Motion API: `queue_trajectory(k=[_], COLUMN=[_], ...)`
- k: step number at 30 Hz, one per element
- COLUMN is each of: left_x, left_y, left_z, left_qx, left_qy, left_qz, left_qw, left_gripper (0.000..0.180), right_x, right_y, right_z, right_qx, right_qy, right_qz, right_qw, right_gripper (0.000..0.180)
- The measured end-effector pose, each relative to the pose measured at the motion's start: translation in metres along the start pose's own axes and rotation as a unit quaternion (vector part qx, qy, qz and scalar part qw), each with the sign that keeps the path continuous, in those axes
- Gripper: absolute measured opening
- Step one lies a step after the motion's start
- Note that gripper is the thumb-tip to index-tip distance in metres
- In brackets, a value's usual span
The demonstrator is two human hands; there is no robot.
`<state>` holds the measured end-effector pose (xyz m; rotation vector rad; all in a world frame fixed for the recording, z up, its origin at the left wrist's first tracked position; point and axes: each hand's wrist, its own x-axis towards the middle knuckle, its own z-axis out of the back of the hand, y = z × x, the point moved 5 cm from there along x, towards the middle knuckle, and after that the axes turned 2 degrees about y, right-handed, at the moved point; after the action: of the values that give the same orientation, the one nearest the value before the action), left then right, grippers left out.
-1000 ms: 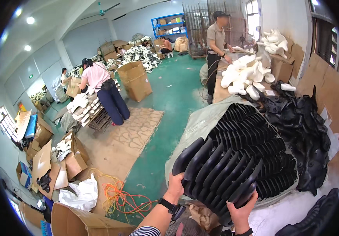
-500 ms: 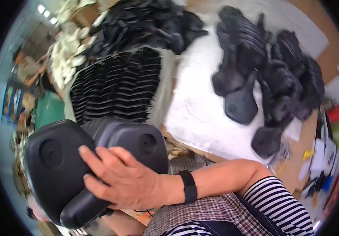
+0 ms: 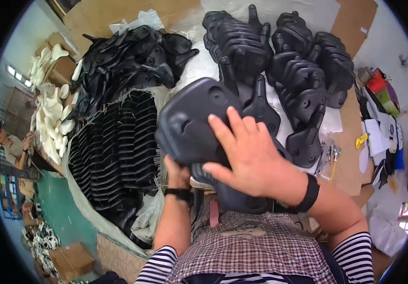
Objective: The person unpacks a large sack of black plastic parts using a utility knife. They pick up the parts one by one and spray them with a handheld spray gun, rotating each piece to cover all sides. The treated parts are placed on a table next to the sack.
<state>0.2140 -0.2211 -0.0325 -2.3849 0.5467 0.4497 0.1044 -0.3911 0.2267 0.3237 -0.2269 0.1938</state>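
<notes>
A black moulded plastic saddle-shaped part [image 3: 192,125] is held over my lap, broad end up, narrow end toward my body. My right hand [image 3: 246,154] lies flat across its top with fingers spread, a black band on the wrist. My left hand [image 3: 178,173] grips the part from below at its near edge, mostly hidden under it, also with a dark wristband. Behind the part, on the white-covered table [image 3: 298,14], lie stacks of the same black parts [image 3: 303,75].
A woven sack [image 3: 114,151] at my left holds rows of black parts, with a loose pile [image 3: 133,52] beyond it. White parts [image 3: 52,113] lie further left, where another person [image 3: 12,146] stands. Metal pliers [image 3: 329,156] and cardboard lie at the right.
The view has swung from the hall to the table. The part has come up in front of me, and my right hand has shifted onto its top.
</notes>
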Motion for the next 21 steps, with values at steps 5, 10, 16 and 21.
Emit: queue_trajectory(k=[5, 10, 16, 21], left_x=[0.066, 0.055, -0.041, -0.071], left_y=[0.030, -0.024, -0.080, -0.062], left_z=[0.018, 0.028, -0.118, -0.139], left_qx=[0.164, 0.300, 0.368, 0.424], left_qy=[-0.070, -0.103, 0.089, 0.075], left_qz=[0.094, 0.063, -0.063, -0.109], left_qw=[0.979, 0.946, 0.923, 0.896], left_gripper=[0.056, 0.092, 0.077, 0.069], right_x=[0.050, 0.106, 0.129, 0.048], right_y=[-0.045, -0.069, -0.078, -0.154], right_z=[-0.051, -0.083, -0.084, -0.002], right_qx=[-0.022, 0.013, 0.088, 0.362], right_qy=[0.121, 0.185, 0.181, -0.038], right_qz=[-0.118, -0.180, -0.135, -0.163], right_qw=[0.985, 0.966, 0.970, 0.917], right_gripper=[0.076, 0.081, 0.075, 0.045])
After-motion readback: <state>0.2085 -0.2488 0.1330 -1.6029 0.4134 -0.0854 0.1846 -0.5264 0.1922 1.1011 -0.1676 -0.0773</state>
